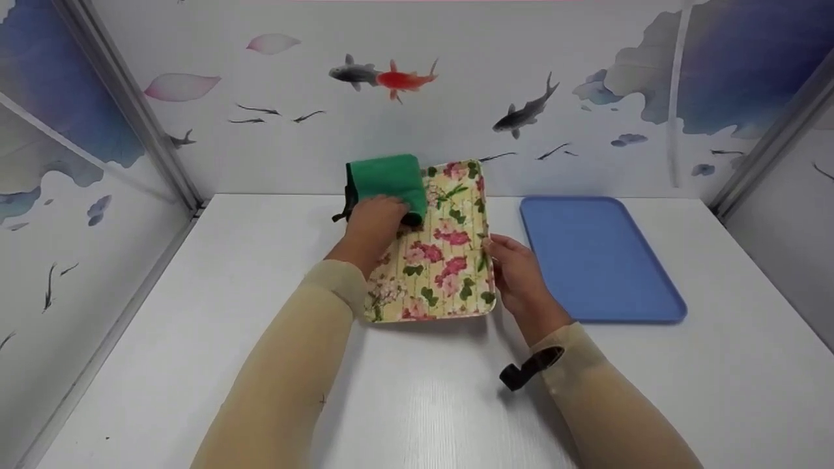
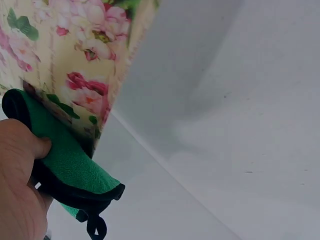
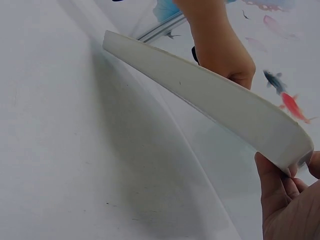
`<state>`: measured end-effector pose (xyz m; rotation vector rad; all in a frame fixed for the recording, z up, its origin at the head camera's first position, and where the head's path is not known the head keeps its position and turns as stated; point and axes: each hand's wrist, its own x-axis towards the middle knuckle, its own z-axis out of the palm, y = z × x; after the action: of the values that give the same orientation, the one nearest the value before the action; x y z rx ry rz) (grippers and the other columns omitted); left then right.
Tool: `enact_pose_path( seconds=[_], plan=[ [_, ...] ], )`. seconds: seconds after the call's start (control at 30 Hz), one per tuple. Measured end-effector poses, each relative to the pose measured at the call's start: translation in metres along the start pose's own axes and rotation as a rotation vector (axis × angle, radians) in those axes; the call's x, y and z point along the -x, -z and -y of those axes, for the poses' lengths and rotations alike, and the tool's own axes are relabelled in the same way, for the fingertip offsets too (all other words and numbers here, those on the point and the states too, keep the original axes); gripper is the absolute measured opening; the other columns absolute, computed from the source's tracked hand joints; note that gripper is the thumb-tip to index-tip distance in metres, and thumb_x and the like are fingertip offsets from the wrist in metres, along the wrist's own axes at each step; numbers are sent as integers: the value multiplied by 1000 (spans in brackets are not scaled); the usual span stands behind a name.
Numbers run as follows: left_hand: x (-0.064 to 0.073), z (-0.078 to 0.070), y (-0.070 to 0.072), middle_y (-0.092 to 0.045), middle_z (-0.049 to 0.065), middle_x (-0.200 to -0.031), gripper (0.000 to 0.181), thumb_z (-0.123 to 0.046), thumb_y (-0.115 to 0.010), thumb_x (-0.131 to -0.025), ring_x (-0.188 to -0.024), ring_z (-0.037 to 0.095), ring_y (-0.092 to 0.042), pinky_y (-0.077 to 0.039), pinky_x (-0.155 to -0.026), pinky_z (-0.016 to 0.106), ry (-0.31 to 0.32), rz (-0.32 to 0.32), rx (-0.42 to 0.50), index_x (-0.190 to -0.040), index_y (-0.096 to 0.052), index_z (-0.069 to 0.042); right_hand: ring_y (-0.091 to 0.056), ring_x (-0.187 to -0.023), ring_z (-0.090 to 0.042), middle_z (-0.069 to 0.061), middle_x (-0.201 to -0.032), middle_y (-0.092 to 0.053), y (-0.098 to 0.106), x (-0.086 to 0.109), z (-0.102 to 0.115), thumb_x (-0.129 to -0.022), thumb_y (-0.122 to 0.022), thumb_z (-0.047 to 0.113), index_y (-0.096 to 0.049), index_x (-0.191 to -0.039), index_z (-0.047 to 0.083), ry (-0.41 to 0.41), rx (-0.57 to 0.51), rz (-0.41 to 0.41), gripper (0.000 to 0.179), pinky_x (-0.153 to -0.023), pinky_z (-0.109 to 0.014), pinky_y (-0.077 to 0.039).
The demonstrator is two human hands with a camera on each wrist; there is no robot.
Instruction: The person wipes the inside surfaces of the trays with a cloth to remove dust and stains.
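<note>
A flower-patterned tray (image 1: 449, 260) is held up off the white table, its far edge raised; the right wrist view catches its pale underside (image 3: 200, 90). My right hand (image 1: 519, 273) grips the tray's right edge between thumb and fingers. On the upper left of the tray's face, my left hand (image 1: 374, 225) holds a folded green cloth (image 1: 388, 172) with black edging. The left wrist view has the thumb over the folded cloth (image 2: 65, 155), and a small black loop (image 2: 96, 227) hangs from its corner. Part of the cloth is hidden under the left hand.
To the right, a blue tray (image 1: 599, 260) lies flat on the white table (image 1: 417, 404). A wall (image 1: 449, 130) painted with fish rises behind the table, with side panels at left and right. A black strap (image 1: 531, 368) is around the right wrist.
</note>
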<state>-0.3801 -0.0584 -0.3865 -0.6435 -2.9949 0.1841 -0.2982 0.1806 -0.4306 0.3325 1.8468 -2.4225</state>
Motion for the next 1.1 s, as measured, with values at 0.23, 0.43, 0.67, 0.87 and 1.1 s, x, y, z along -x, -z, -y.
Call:
enact_pose_path(
  seconds=[0.23,0.43,0.67,0.87,1.1],
  plan=[
    [4,13,-7,-68,7,-131,37,-12,-71,-99,-125,28,-63,-51,-111,47,51,23,4,-136,-66,-15,-64,-71,-8,4,-95,-71,2,2,-3,-109,-53,20,-52,-146,3,26,21,19,40,-64,-24,-53],
    [5,10,-8,-68,7,-133,37,-11,-68,-101,-126,29,-63,-50,-111,48,69,0,54,-138,-65,-15,-65,-71,-10,3,-96,-71,3,1,-4,-109,-55,22,-52,-146,5,16,-4,14,41,-62,-24,-53],
    [8,-6,-4,-59,4,-152,48,-8,-56,-107,-139,28,-56,-47,-116,46,122,-2,249,-153,-53,-20,-69,-79,-11,2,-100,-72,4,-1,-1,-108,-57,24,-55,-143,5,1,-26,-8,40,-68,-25,-57],
    [11,-26,-3,-61,4,-150,45,-12,-53,-109,-138,27,-57,-48,-115,47,148,-51,404,-153,-54,-21,-65,-73,-9,4,-95,-71,5,0,0,-108,-56,22,-53,-145,5,-1,-31,-18,41,-64,-23,-54],
    [13,-48,2,-65,2,-145,45,-11,-51,-108,-133,26,-61,-52,-109,47,152,-72,476,-150,-58,-26,-65,-75,-8,5,-95,-70,7,0,1,-108,-56,22,-52,-146,5,-11,-36,-19,42,-66,-23,-53]
  ],
)
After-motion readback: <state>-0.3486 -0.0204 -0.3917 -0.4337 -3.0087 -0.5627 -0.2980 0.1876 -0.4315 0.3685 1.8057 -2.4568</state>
